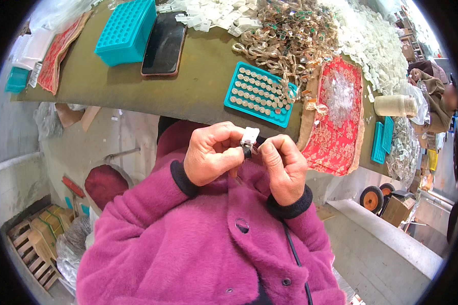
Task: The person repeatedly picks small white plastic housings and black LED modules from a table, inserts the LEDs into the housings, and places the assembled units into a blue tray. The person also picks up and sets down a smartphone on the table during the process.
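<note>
In front of my chest, my left hand [211, 155] is closed in a pinch on a small piece with a white tag [250, 135] and a dark lower part. Close on its right, my right hand [286, 165] has thumb and forefinger pressed together; a thin strand seems to run to them, but what they hold is too small to make out. Beyond the hands, on the table, lies a teal tray [232, 102] with rows of small round pale pieces [256, 89]. Several pieces at its right end look darker, and a looped clear band overlaps that corner.
A heap of looped bands [290, 40] lies behind the tray, beside white tags [376, 46]. Right of it is a red patterned cloth [336, 145]. A phone [164, 44] and teal box [124, 35] stand left on the table [203, 76]. Another person [435, 96] is far right.
</note>
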